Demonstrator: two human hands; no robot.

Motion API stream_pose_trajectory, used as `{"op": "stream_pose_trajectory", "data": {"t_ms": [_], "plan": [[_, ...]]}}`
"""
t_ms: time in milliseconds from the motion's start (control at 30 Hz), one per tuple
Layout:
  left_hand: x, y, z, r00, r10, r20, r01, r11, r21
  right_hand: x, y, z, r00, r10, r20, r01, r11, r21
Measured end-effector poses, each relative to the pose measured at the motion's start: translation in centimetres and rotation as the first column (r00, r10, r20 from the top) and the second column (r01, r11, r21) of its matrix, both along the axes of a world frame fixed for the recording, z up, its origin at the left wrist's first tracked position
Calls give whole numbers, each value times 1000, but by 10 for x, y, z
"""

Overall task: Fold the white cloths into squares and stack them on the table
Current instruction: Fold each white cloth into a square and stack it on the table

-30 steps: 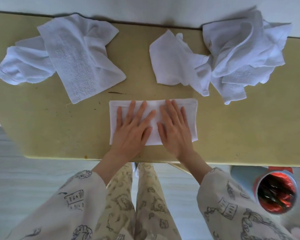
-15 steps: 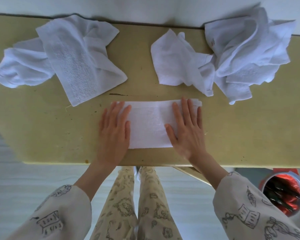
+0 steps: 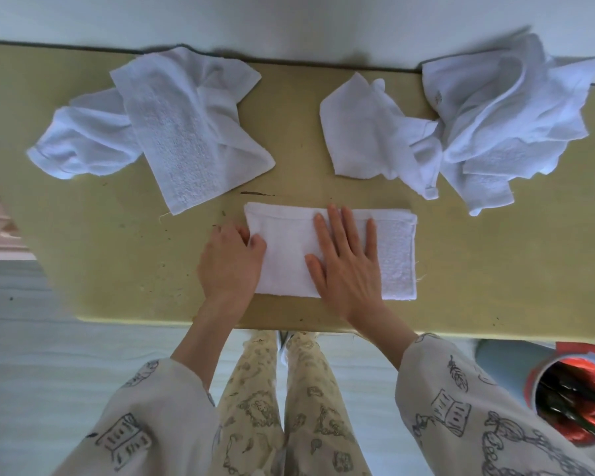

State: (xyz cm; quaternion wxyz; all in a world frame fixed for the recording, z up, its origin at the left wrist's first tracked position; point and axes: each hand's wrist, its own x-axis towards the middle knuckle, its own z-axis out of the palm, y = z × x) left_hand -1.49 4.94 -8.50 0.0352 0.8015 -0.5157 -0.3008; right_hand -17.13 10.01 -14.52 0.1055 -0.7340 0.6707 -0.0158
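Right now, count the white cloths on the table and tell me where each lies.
At least 3: one folded cloth under both hands near the front edge, a loose heap back left, and a crumpled pile back right. Either heap may hold more than one cloth.

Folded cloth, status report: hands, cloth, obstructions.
Left hand pinches folded cloth's left edge; right hand flat on its middle. Cloth a rectangle, not yet square. Loose cloth piles lie apart behind it, nothing in the way.

Off the table's near edge, lower right, there's 1 round bin with a red liner (dark stuff inside, can't tell what) on the pale floor.
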Motion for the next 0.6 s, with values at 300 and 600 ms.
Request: {"op": "stream_pose_trajectory", "data": {"t_ms": [300, 600], "plan": [[28, -20, 10, 893, 234, -384, -193, 971, 142, 26, -9, -1, 998, -69, 9, 68, 996, 59], [-27, -22, 60, 815, 59, -577, -6, 996, 93, -32, 2, 52, 684, -426, 592, 447, 886, 122]]}}
